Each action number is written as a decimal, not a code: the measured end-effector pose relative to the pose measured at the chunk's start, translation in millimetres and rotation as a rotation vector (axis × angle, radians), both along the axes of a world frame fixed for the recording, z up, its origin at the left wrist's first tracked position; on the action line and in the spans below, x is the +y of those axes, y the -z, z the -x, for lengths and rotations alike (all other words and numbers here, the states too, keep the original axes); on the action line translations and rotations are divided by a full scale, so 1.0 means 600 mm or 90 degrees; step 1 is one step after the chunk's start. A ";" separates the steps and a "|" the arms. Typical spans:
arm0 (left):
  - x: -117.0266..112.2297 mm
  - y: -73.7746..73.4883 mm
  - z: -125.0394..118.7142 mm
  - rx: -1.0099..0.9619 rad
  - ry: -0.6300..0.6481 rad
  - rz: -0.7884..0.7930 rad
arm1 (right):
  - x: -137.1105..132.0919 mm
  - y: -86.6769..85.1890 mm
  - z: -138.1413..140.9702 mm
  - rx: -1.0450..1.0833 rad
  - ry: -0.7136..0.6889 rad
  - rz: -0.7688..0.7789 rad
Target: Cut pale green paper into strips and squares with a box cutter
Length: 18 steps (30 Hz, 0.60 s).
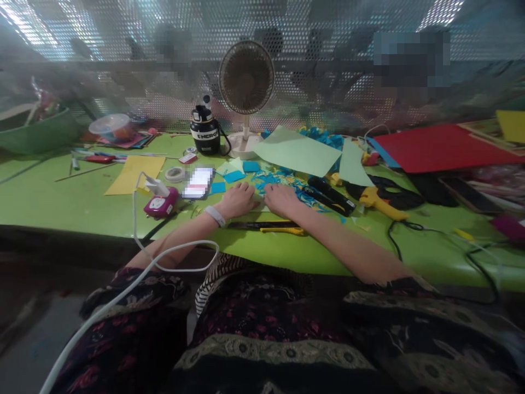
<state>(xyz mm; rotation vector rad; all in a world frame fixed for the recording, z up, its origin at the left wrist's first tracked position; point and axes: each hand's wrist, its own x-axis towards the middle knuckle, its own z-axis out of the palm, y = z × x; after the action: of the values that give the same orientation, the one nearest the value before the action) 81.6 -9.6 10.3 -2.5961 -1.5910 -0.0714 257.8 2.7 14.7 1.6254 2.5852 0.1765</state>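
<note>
My left hand (239, 200) and my right hand (281, 199) are side by side at the table's near part, fingers bent and pressed down. Between and partly under them shows a small pale green paper (262, 207), mostly hidden by the hands. Small blue paper squares (217, 187) lie by my left hand. Beyond my right hand spreads a heap of cut blue and yellow paper bits (283, 178). A black stapler (330, 196) rests to its right. Just in front of my wrists lie dark scissors (262, 225) and a yellow-handled cutter (283, 230).
A white cable runs from the purple socket block (160, 203) across my left arm. A phone (198, 183), tape roll (175, 174), black bottle (206, 131) and fan (246, 79) stand or lie leftward and behind. Rightward are a yellow glue gun (382, 204) and red sheets (447, 146).
</note>
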 end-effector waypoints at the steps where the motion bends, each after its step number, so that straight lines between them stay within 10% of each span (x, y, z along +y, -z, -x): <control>1: -0.001 0.001 0.007 -0.004 0.009 0.002 | -0.001 0.002 -0.005 -0.004 -0.021 -0.011; 18: -0.009 0.040 0.133 -0.057 0.061 0.115 | 0.020 0.042 -0.074 -0.039 -0.191 -0.133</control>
<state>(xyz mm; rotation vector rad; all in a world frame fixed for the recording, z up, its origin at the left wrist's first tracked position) 1.7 -14.8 -13.6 -2.8441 -1.5677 -0.0540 302.3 14.8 -10.4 1.2485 2.8290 0.5221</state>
